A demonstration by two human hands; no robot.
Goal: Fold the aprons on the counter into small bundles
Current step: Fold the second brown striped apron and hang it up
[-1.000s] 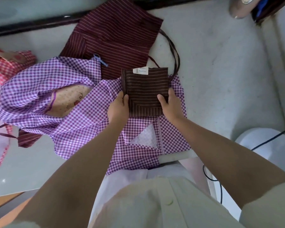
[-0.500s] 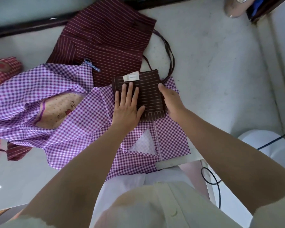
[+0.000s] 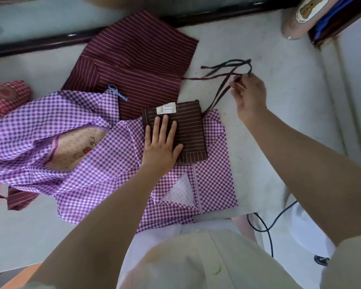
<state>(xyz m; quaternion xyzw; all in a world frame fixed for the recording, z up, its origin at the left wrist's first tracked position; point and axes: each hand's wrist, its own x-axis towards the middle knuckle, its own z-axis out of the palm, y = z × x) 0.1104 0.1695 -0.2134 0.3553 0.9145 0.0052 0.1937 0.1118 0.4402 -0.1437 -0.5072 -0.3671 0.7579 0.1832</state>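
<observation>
The left hand (image 3: 161,147) pins the brown bundle (image 3: 189,132), fingers straight. Right of it, the right hand (image 3: 250,97) pinches the straps (image 3: 227,64); tugging could unfold it.

Red checked apron (image 3: 15,105), partly off-frame.

place: likely a home kitchen or utility corner | evidence: pale stone counter (image 3: 279,132) across the frame; household aprons (image 3: 40,122) heaped centre-left; black cable (image 3: 285,213) and white rounded appliance (image 3: 306,232) at lower right

Right hand (image 3: 249,97) left folded brown apron (image 3: 188,130), now pinching its straps (image 3: 219,96), pulled rightward.
</observation>
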